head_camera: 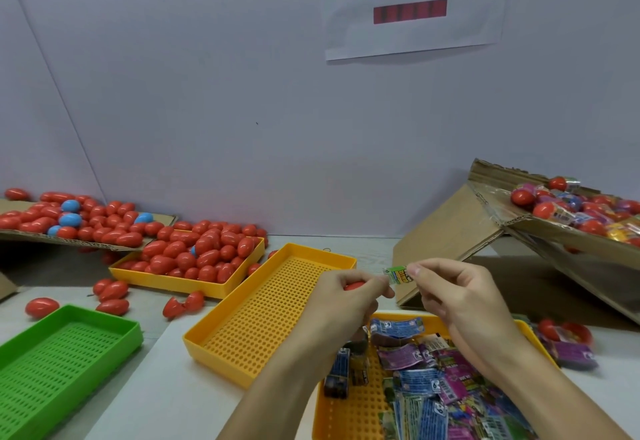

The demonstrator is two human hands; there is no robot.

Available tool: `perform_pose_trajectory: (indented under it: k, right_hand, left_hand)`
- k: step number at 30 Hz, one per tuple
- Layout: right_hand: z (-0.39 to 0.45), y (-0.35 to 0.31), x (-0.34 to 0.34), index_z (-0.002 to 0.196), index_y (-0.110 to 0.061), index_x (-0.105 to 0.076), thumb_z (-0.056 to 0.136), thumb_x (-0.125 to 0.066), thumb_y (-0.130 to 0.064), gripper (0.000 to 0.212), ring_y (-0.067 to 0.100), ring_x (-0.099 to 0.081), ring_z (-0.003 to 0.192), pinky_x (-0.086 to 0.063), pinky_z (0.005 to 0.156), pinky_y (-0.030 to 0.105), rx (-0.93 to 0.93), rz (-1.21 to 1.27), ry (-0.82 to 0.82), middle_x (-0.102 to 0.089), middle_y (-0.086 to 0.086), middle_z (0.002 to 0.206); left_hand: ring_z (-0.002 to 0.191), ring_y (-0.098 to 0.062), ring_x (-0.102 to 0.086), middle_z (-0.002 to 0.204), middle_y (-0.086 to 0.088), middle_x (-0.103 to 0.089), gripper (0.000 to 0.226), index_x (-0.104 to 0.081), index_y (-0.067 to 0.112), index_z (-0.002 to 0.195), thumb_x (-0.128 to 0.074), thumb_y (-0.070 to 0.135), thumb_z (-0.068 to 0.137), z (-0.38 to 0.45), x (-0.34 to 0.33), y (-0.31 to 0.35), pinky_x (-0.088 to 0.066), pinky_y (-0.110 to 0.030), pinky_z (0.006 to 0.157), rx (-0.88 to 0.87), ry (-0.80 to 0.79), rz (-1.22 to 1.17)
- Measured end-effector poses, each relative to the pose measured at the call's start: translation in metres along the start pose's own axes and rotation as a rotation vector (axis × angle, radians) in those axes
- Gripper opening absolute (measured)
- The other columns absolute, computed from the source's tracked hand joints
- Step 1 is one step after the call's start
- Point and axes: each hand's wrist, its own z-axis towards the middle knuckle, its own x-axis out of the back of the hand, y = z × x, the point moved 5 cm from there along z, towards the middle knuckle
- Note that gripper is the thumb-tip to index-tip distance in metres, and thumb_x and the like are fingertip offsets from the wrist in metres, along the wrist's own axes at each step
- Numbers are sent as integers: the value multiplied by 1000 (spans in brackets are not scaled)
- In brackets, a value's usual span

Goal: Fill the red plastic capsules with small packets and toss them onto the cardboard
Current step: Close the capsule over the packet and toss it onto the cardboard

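Above the empty yellow tray (273,315) at the middle of the bench (162,387), the two hands meet. The left hand (346,297) is curled around a red capsule (354,286), of which only a sliver shows between the fingers (375,285) and the palm; those fingers are closed on it. The right hand (457,290) pinches a small green packet (396,275) between thumb and forefinger, clamped on its right edge, and the packet's left end sits just beside the left fingertips, right above the capsule's visible part. Whether the capsule is open or shut cannot be told. Below the right wrist, a second yellow tray (346,415) holds a heap of packets (436,387) in blue, purple and green. To the left, a third yellow tray (173,282) is heaped with red capsules (204,252), one blue among them, and more red ones lie loose on the bench in front of it, one pair of halves lying open (183,304). Behind that tray a flat cardboard sheet (162,219) carries many red capsules and a few blue ones (71,219). A green tray (69,346) stands empty at the near left. At the far right, a tilted cardboard box (450,231) holds red capsules mixed with wrapped packs. A paper sign (412,6) hangs on the wall.
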Motion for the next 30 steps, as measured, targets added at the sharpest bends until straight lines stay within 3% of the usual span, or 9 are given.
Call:
perform_pose_trajectory:
  k: [7, 11, 14, 19, 23, 27, 30]
  right_hand:
    - [0, 7, -2, 78, -10, -77, 69, -73, -34, 26, 17, -37, 60, -35, 45, 18, -71, 148, -54, -46, 11, 67]
    - [0, 7, 6, 80, -19, -79, 85, -71, -25, 11, 2, -54, 54, -39, 45, 11, -62, -79, 66, -64, -5, 61]
    - [1, 8, 13, 82, -23, -77, 92, -68, -18, 14, -6, -60, 56, -43, 49, 10, -31, -197, 145, -70, -14, 64]
    - [0, 6, 12, 86, -26, -75, 93, -66, -20, 12, -8, -62, 62, -44, 55, 14, -8, -232, 144, -72, -16, 71]
    - [0, 7, 11, 88, -24, -76, 92, -67, -20, 11, -6, -61, 61, -42, 62, 18, -9, -202, 154, -73, -11, 73]
    - [0, 6, 10, 89, -23, -76, 92, -67, -19, 10, 3, -68, 76, -45, 65, 21, 5, -204, 145, -75, -6, 81]
    - [0, 5, 9, 91, -19, -76, 92, -66, -20, 10, 6, -69, 76, -46, 65, 22, 7, -201, 119, -75, -2, 81]
  left_hand:
    - [49, -6, -41, 60, 4, -48, 23, -75, 18, 79, -66, 34, 93, 1, -3, -3, -35, -19, 46, 29, -52, 45]
    - [59, -10, -47, 75, 2, -54, 12, -65, 22, 99, -55, 27, 95, 4, -2, -6, -40, -23, 50, 66, -18, 71]
    - [68, -14, -52, 87, -1, -57, 16, -55, 22, 111, -44, 18, 100, 6, -1, -8, -46, -32, 61, 73, -11, 63]
    - [88, -9, -64, 106, 14, -55, 38, -56, 35, 127, -63, 14, 96, 6, 2, -1, -57, -17, 72, -124, 3, 229]
    - [95, -10, -64, 108, 11, -60, 36, -58, 29, 112, -76, 12, 85, 7, 4, 0, -59, -27, 82, -169, 65, 256]
    - [88, -9, -67, 97, 12, -65, 36, -63, 34, 99, -80, 8, 81, 7, 3, 2, -59, -23, 77, -213, 26, 234]
    - [84, -7, -68, 93, 10, -65, 38, -64, 37, 96, -80, 7, 80, 7, 3, 2, -57, -20, 74, -224, 18, 235]
